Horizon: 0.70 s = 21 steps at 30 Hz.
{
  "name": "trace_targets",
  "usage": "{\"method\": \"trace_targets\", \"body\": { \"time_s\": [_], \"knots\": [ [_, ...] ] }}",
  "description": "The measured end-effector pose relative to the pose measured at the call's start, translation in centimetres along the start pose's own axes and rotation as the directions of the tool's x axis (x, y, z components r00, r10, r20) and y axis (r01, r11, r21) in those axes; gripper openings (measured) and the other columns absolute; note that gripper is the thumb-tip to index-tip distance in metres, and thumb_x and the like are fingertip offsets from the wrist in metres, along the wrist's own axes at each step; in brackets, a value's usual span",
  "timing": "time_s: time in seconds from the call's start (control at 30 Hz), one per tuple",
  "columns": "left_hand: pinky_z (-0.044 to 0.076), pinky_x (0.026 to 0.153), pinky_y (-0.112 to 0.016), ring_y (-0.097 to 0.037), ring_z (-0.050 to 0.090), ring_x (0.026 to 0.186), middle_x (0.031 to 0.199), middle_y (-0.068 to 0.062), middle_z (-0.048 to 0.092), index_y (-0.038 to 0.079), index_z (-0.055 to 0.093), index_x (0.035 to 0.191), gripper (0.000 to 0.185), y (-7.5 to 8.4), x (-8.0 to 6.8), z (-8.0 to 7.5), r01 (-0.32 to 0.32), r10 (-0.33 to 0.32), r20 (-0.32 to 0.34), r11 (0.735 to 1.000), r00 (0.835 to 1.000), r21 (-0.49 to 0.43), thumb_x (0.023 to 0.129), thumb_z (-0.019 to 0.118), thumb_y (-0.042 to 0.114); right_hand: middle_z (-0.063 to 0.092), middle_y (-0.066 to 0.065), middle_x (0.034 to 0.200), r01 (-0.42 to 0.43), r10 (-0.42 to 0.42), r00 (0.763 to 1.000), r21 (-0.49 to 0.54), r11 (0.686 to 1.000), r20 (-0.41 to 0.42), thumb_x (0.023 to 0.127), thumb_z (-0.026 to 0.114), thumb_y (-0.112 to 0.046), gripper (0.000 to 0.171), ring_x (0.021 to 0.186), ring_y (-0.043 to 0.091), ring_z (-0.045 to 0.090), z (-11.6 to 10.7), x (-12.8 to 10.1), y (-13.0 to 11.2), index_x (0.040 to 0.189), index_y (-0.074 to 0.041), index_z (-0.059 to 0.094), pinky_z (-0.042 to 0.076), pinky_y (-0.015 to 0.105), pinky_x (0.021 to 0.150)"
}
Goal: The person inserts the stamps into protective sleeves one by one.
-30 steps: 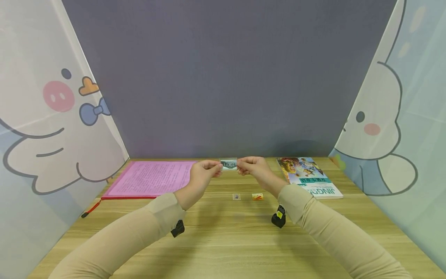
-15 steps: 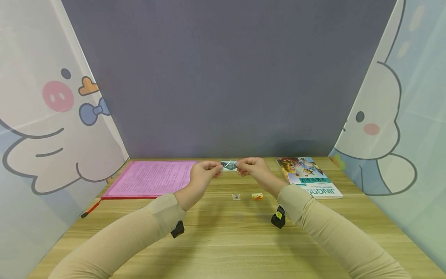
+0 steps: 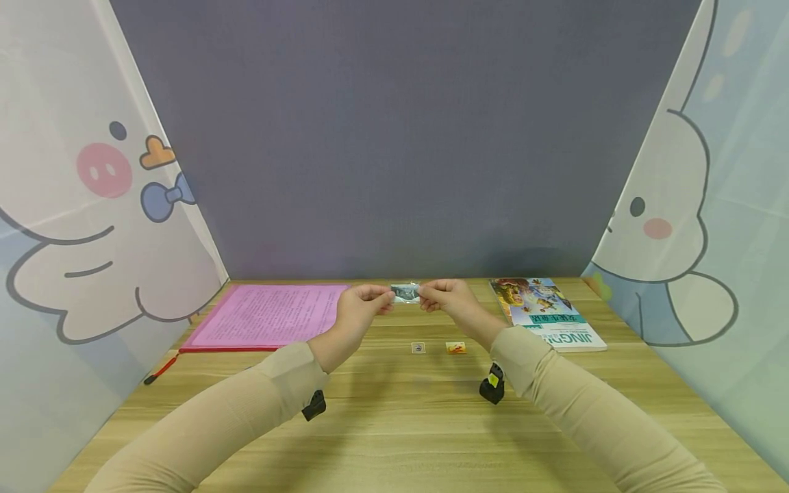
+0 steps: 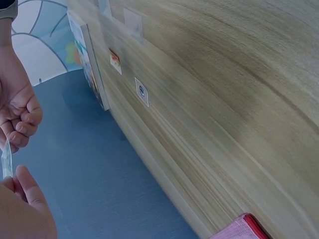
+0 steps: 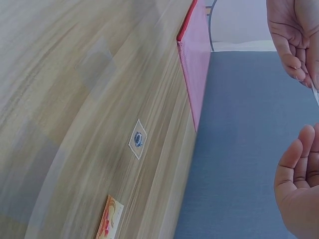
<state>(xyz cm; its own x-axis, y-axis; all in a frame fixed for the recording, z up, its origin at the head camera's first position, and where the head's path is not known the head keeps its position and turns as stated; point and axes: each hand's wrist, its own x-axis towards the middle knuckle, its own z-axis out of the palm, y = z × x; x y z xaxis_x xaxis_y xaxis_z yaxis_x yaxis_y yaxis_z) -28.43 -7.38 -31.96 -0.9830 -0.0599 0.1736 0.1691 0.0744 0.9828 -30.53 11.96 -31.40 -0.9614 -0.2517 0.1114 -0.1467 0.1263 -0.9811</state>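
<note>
**Inspector A:** Head view, centre of the frame. Both forearms in tan sleeves reach up from the lower corners. The left hand [image 3: 359,305] and the right hand [image 3: 448,298] are raised above the table [image 3: 394,424], fingertips facing each other, each pinching one end of a small card [image 3: 405,292] held just below the grey back wall.

**Inspector B:** Against the earlier frames?

**Inspector A:** Hands and arms have not shifted. The card showed flat a second ago; it now appears slightly bowed or tilted, with a pale glint along its upper edge.

**Inspector B:** Materials?

**Inspector A:** The card is thin, glossy and rectangular with a dark print. The table is light wood grain. Below the hands lie a small square sticker [image 3: 418,348] and an orange label [image 3: 455,348]. A pink folder [image 3: 271,315] lies left of centre and a picture book [image 3: 545,311] right of centre.

**Inspector B:** Left wrist view?

**Inspector A:** At the left edge the card [image 4: 6,158] shows edge-on, thin and translucent, between the left hand [image 4: 22,211] at the lower left and the curled fingers of the right hand [image 4: 17,107] above it. The sticker [image 4: 142,91] lies flat on the wood.

**Inspector B:** Right wrist view?

**Inspector A:** The left hand [image 5: 294,37] is at the upper right and the right hand [image 5: 299,191] at the lower right. Only a sliver of the card's edge shows at the frame border. The sticker [image 5: 138,139] and label [image 5: 108,219] sit lower left, and the folder's [image 5: 195,64] red edge runs up the centre.
</note>
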Motion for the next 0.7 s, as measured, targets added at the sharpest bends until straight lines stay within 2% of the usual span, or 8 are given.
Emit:
{"method": "trace_targets", "body": {
  "time_s": [0.2, 0.27, 0.43, 0.53, 0.7],
  "knots": [
    [0.059, 0.085, -0.047, -0.012, 0.068, 0.065, 0.084, -0.014, 0.072, -0.006, 0.071, 0.099, 0.017, -0.11, 0.08, 0.13, 0.002, -0.002, -0.002, 1.0, 1.0, -0.006, 0.087, 0.072, 0.006, 0.067, -0.004, 0.076, 0.004, -0.004, 1.0, 0.01, 1.0, 0.004, 0.096, 0.061, -0.017, 0.025, 0.073, 0.011, 0.063, -0.1, -0.08, 0.03, 0.103, 0.007, 0.065, 0.057, 0.025, 0.072],
    [0.061, 0.082, -0.044, -0.014, 0.069, 0.067, 0.085, -0.015, 0.072, -0.006, 0.071, 0.098, 0.017, -0.06, 0.07, 0.15, 0.0, 0.0, -0.006, 1.0, 1.0, -0.003, 0.086, 0.072, 0.006, 0.067, -0.003, 0.077, 0.003, -0.003, 1.0, 0.018, 1.0, 0.004, 0.096, 0.061, -0.017, 0.025, 0.073, 0.011, 0.063, -0.1, -0.18, -0.09, 0.104, 0.007, 0.065, 0.057, 0.024, 0.071],
    [0.062, 0.07, -0.028, -0.009, 0.066, 0.063, 0.083, -0.013, 0.072, -0.005, 0.072, 0.098, 0.016, 0.18, 0.02, 0.14, 0.001, -0.001, -0.006, 1.0, 1.0, 0.014, 0.086, 0.073, 0.007, 0.067, -0.002, 0.078, 0.001, -0.002, 1.0, 0.019, 1.0, 0.013, 0.096, 0.062, -0.019, 0.026, 0.074, 0.011, 0.063, -0.19, -0.23, -0.09, 0.104, 0.006, 0.065, 0.057, 0.025, 0.072],
    [0.061, 0.069, -0.028, -0.008, 0.065, 0.062, 0.08, -0.011, 0.072, -0.005, 0.072, 0.097, 0.016, 0.18, 0.05, 0.17, 0.001, -0.001, -0.005, 1.0, 1.0, 0.024, 0.086, 0.073, 0.008, 0.067, -0.003, 0.078, -0.004, 0.003, 1.0, 0.015, 1.0, 0.011, 0.096, 0.062, -0.019, 0.027, 0.073, 0.011, 0.063, -0.26, -0.21, 0.03, 0.104, 0.006, 0.065, 0.057, 0.026, 0.073],
    [0.062, 0.076, -0.037, -0.008, 0.064, 0.062, 0.08, -0.011, 0.072, -0.005, 0.072, 0.095, 0.016, -0.06, 0.19, 0.29, -0.003, 0.003, 0.0, 0.999, 1.0, 0.045, 0.086, 0.073, 0.009, 0.067, -0.003, 0.077, -0.01, 0.01, 1.0, 0.012, 1.0, 0.006, 0.096, 0.062, -0.019, 0.028, 0.073, 0.011, 0.063, -0.37, -0.14, 0.3, 0.105, 0.007, 0.065, 0.057, 0.027, 0.074]
  ]
}}
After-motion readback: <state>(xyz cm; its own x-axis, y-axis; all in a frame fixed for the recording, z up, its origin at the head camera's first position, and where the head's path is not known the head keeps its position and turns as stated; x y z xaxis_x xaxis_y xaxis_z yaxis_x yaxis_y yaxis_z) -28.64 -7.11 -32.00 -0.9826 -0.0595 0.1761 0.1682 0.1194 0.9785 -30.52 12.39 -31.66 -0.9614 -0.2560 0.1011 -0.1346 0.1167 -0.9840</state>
